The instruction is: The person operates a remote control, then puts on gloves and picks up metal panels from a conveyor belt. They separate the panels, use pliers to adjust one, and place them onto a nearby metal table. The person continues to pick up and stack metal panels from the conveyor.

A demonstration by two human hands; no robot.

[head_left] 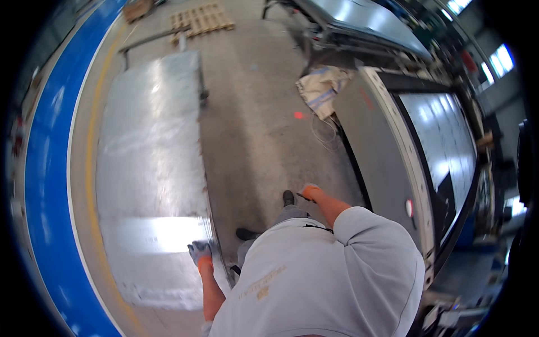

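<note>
My left hand (201, 254), in a grey glove with an orange cuff, is over a large silvery metal sheet (149, 140) on my left, near its right edge. Its fingers look bent but apart, at the lower border of a brighter rectangular strip (135, 233); whether that is a separate piece or a reflection is unclear. My right hand (310, 192), gloved with orange showing, hangs out over the floor in front of me. Dark finger parts point left there, too small to tell whether they hold anything.
A blue floor lane (48, 168) with a yellow line runs along the left. At right stands a big grey panelled frame (373, 135), with a beige sack (323, 90) by its far end. A wooden pallet (202, 19) and a sheet-topped table (365, 22) lie farther off.
</note>
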